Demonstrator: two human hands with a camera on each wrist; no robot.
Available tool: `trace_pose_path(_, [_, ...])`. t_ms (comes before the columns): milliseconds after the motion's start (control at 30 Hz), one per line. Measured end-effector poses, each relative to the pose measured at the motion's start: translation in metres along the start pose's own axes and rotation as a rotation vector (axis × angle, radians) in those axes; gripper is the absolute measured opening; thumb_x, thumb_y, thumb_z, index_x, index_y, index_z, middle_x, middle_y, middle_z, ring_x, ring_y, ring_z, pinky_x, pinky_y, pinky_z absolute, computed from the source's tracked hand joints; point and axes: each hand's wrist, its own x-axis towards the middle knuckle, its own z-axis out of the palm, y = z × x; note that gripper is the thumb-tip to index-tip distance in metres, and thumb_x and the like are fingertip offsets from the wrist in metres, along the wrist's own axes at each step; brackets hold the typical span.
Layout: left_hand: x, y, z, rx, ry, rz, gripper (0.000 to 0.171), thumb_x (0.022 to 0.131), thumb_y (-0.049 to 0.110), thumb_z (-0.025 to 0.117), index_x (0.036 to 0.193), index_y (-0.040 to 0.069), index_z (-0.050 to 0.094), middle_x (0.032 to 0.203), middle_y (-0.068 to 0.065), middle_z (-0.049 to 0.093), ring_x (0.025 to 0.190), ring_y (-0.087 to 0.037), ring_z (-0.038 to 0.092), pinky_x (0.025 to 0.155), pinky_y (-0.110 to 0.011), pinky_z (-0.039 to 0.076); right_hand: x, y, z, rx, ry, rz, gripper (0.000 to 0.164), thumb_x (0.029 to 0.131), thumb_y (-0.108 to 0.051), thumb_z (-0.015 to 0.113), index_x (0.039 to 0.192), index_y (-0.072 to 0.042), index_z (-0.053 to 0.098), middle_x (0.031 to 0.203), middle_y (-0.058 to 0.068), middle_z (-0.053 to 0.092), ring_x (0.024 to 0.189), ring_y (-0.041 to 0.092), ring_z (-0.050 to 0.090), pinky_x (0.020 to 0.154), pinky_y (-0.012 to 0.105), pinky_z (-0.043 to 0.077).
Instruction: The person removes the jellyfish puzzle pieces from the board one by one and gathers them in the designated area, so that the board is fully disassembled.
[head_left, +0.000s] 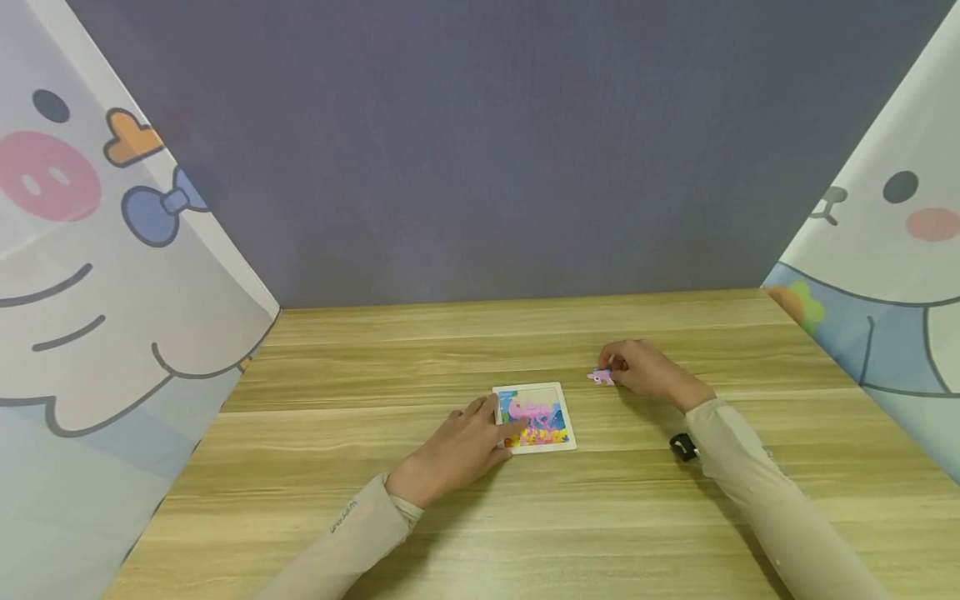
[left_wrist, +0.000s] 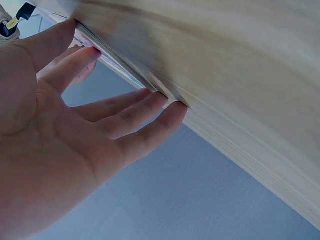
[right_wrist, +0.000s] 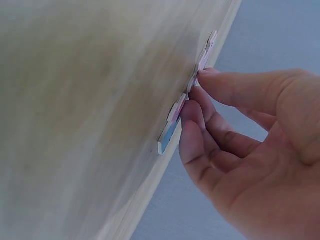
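A small jigsaw board with a white border and a pink sea-creature picture lies on the table. My left hand rests at its left side, fingers spread and fairly straight, the index finger on the picture. In the left wrist view, the left hand has its fingertips along the board's edge and the tabletop. To the right, my right hand pinches at pink puzzle pieces on the table. The right wrist view shows the thumb and curled fingers of the right hand at the flat, pink-and-blue puzzle pieces; the fingers partly hide them.
A small black object lies beside the right sleeve. The wooden table ends at a grey back panel. Cartoon-printed panels stand on both sides.
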Motion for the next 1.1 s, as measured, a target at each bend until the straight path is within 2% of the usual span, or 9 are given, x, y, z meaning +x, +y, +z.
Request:
trace_pose_path(300, [0.002,0.0,0.0,-0.053,-0.022,-0.022,0.045,0.097,0.034,0.066,0.141,0.026,0.059,0.134,-0.026,0.056,0.128,-0.04,0.052,0.084,-0.056,0.056,0.001,-0.006,-0.001,-0.031,0.066,-0.027,0.015,0.087,0.007,0.061,0.096,-0.001,0.07,0.076,0.003,0.062,0.067,0.014,0.05,0.059,0.029,0.043])
trace_pose_path(533, [0.001,0.0,0.0,-0.047,-0.028,-0.026,0.044,0.096,0.034,0.065,0.14,0.027,0.059,0.133,-0.026,0.057,0.128,-0.04,0.053,0.083,-0.054,0.057,0.007,-0.021,0.006,-0.042,0.101,-0.104,0.011,0.089,0.005,0.065,0.098,0.002,0.07,0.073,0.0,0.061,0.065,0.01,0.052,0.059,0.028,0.046])
trace_pose_path(700, [-0.005,-0.001,0.0,-0.061,-0.008,-0.02,0.044,0.097,0.032,0.066,0.14,0.026,0.059,0.139,-0.025,0.053,0.122,-0.037,0.058,0.08,-0.051,0.058,0.014,-0.038,0.011,-0.028,0.098,-0.117,0.008,0.092,0.0,0.066,0.098,0.003,0.069,0.075,0.002,0.063,0.065,0.009,0.055,0.06,0.028,0.048])
trace_pose_path(900, [-0.012,-0.004,-0.004,-0.15,-0.058,-0.026,0.044,0.098,0.028,0.064,0.142,0.022,0.058,0.146,-0.025,0.046,0.129,-0.043,0.051,0.087,-0.059,0.054,0.024,-0.062,0.017,-0.048,0.087,-0.16,0.009,0.093,-0.001,0.065,0.1,0.003,0.07,0.079,0.003,0.065,0.07,0.011,0.057,0.064,0.03,0.051])
trace_pose_path(1100, [-0.009,-0.006,-0.004,-0.141,-0.072,-0.029,0.042,0.099,0.02,0.064,0.141,0.023,0.059,0.145,-0.023,0.049,0.129,-0.04,0.052,0.088,-0.057,0.054,0.038,-0.087,0.027,-0.034,0.033,-0.18,0.014,0.096,-0.003,0.062,0.106,0.002,0.069,0.084,0.004,0.066,0.073,0.012,0.058,0.067,0.031,0.052])
